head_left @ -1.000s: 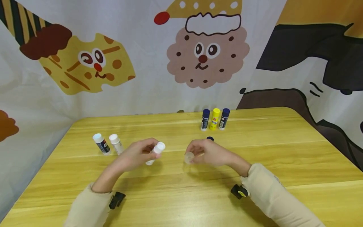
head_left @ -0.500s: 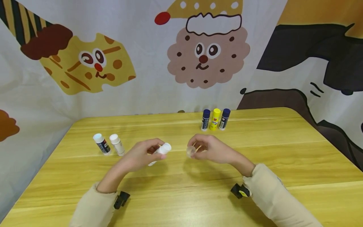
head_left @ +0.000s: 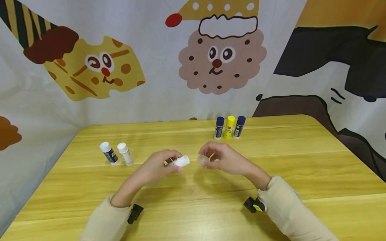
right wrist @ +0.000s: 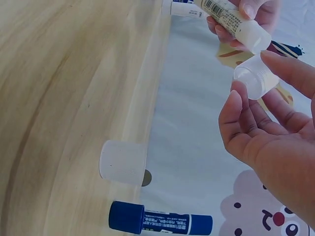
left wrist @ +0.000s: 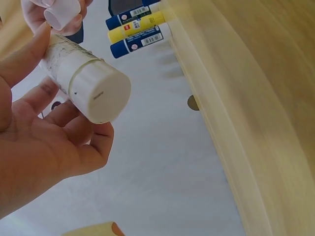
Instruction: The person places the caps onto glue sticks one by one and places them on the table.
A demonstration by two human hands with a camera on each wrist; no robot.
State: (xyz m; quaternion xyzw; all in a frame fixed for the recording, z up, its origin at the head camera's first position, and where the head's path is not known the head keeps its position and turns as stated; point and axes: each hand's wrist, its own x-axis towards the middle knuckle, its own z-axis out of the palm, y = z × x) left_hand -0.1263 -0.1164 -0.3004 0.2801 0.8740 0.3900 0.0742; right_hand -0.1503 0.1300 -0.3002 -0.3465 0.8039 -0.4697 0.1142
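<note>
My left hand (head_left: 163, 165) grips a white glue stick (head_left: 182, 161) between thumb and fingers, tilted toward the right with its capless end leading. In the left wrist view, the round base of this glue stick (left wrist: 109, 93) faces the camera. My right hand (head_left: 224, 159) pinches a translucent cap (head_left: 202, 160), its open mouth turned toward the glue stick. A small gap separates cap and stick in the head view. The right wrist view shows the cap (right wrist: 256, 76) at the fingertips, close below the stick's end (right wrist: 253, 37).
At the back stand a navy glue stick (head_left: 219, 128), a yellow one (head_left: 229, 127) and another navy one (head_left: 239, 127). A dark-labelled glue stick (head_left: 109, 153) and a white one (head_left: 125, 154) stand at left. Behind my right hand are a loose cap (right wrist: 123, 161) and a navy glue stick (right wrist: 160, 219).
My left hand has moved right, tipping the glue stick from steep to nearly level. My right hand has risen slightly and turned the cap; the gap between the two has narrowed.
</note>
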